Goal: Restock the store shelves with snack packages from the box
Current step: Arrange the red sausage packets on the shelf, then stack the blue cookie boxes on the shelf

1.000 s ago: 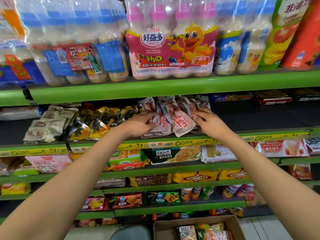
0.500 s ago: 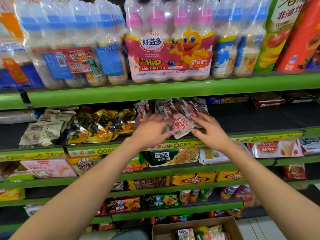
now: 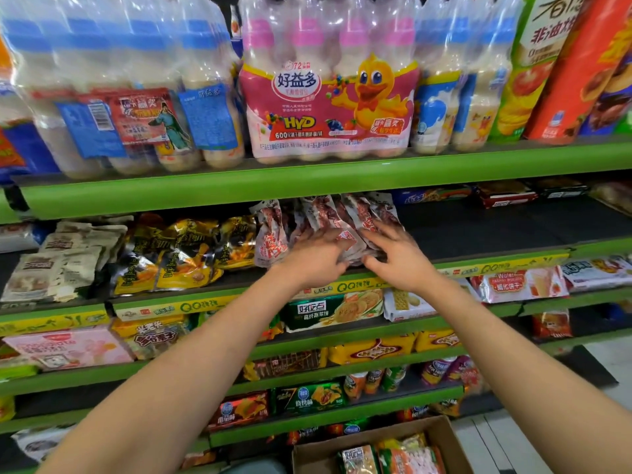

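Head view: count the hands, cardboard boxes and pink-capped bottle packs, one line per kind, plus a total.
Hands: 2, the left hand and right hand, both on the packets
Box: 1
Pink-capped pack: 1
Total: 4

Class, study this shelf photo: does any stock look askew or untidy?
Yes. The red-and-white packets under both hands lean and overlap at different angles, not squared up. The left hand and right hand rest on them. The beige packets at far left also lie in a loose heap.
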Tool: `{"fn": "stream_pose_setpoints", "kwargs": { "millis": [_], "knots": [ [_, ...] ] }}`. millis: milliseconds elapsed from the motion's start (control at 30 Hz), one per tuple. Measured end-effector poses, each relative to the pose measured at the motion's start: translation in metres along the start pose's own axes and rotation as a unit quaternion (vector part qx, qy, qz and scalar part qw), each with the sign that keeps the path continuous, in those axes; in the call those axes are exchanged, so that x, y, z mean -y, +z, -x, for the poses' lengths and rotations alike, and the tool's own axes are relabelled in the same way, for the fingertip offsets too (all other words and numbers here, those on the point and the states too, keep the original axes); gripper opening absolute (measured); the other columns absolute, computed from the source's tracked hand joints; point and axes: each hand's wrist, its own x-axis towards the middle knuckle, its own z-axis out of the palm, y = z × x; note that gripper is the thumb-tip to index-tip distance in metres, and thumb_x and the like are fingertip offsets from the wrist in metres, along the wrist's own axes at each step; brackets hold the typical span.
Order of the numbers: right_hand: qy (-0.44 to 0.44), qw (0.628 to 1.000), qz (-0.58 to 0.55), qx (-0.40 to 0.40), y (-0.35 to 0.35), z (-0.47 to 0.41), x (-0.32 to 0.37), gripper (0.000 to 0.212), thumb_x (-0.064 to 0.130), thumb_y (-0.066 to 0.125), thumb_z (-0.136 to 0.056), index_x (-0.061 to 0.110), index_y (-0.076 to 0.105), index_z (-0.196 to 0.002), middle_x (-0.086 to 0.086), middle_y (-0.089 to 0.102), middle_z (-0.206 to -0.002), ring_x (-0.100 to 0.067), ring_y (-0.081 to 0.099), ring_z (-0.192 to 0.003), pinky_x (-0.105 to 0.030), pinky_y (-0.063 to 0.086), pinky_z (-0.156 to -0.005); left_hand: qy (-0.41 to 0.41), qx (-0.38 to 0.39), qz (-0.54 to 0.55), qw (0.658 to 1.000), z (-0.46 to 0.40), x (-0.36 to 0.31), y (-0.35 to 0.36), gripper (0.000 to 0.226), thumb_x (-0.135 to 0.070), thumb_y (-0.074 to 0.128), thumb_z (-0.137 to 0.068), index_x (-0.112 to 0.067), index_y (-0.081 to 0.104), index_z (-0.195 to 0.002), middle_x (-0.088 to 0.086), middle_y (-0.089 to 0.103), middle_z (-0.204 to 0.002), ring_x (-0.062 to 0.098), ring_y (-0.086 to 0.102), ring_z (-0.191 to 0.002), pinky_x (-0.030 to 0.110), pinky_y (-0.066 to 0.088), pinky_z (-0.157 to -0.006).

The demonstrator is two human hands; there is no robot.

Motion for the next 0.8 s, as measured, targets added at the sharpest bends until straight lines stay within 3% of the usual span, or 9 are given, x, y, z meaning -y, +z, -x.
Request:
{"fn": "stream_pose_setpoints", "kwargs": {
  "millis": [133, 267, 367, 500, 633, 800],
  "knots": [
    [-0.006, 1.0, 0.009, -0.028, 0.0, 0.009, 0.008, 0.074, 0.056, 0.043, -0.083, 0.033, 0.035, -0.153, -0.002, 0.025, -0.164, -0.024, 0.019, -0.151, -0.052, 0.011, -0.123, 0.008, -0.032, 0.039, 0.999, 0.012, -0.008, -0.006, 0.056, -0.044, 0.049, -0.099, -0.029, 0.039, -0.151, 0.004, 0.027, -0.164, 0.028, 0.022, -0.152, 0.052, 0.015, -0.121],
    [-0.02, 0.993, -0.031, -0.11, 0.008, 0.045, 0.016, 0.06, 0.041, 0.053, -0.089, 0.019, 0.05, -0.144, -0.009, 0.041, -0.153, -0.026, 0.033, -0.142, -0.054, 0.028, -0.117, 0.018, -0.111, 0.102, 0.988, 0.044, -0.015, -0.006, 0.044, -0.036, 0.05, -0.099, -0.021, 0.053, -0.14, 0.003, 0.05, -0.146, 0.024, 0.04, -0.137, 0.047, 0.033, -0.113],
    [-0.024, 0.988, -0.056, -0.14, 0.023, 0.082, 0.019, 0.052, 0.033, 0.054, -0.092, 0.012, 0.057, -0.139, -0.008, 0.046, -0.148, -0.024, 0.036, -0.139, -0.044, 0.03, -0.117, 0.052, -0.122, 0.165, 0.977, 0.075, -0.025, 0.01, 0.036, -0.031, 0.053, -0.098, -0.017, 0.063, -0.129, -0.001, 0.06, -0.129, 0.02, 0.048, -0.124, 0.043, 0.039, -0.105],
    [0.027, 0.985, -0.097, -0.141, 0.051, 0.141, 0.01, 0.043, 0.031, 0.044, -0.097, 0.009, 0.064, -0.128, -0.008, 0.06, -0.131, -0.018, 0.048, -0.124, -0.029, 0.033, -0.107, 0.05, -0.032, 0.255, 0.965, 0.102, -0.033, 0.06, 0.034, -0.035, 0.051, -0.097, -0.018, 0.07, -0.119, -0.001, 0.066, -0.12, 0.019, 0.058, -0.114, 0.035, 0.045, -0.098],
    [0.114, 0.985, -0.115, -0.054, 0.083, 0.206, -0.019, 0.039, 0.019, 0.043, -0.095, 0.008, 0.069, -0.122, -0.002, 0.069, -0.116, -0.015, 0.055, -0.108, -0.016, 0.029, -0.091, 0.009, 0.093, 0.308, 0.947, 0.114, -0.054, 0.131, 0.024, -0.023, 0.058, -0.099, -0.016, 0.072, -0.117, 0.001, 0.069, -0.124, 0.02, 0.062, -0.116, 0.027, 0.044, -0.095],
    [0.235, 0.955, -0.181, 0.032, 0.124, 0.267, -0.076, 0.033, 0.031, 0.041, -0.094, 0.02, 0.072, -0.1, 0.007, 0.067, -0.096, -0.011, 0.059, -0.091, -0.005, 0.034, -0.073, -0.041, 0.221, 0.334, 0.915, 0.125, -0.095, 0.208, 0.027, -0.023, 0.055, -0.1, -0.015, 0.07, -0.121, 0.002, 0.069, -0.125, 0.018, 0.062, -0.114, 0.026, 0.045, -0.092]
  ]
}}
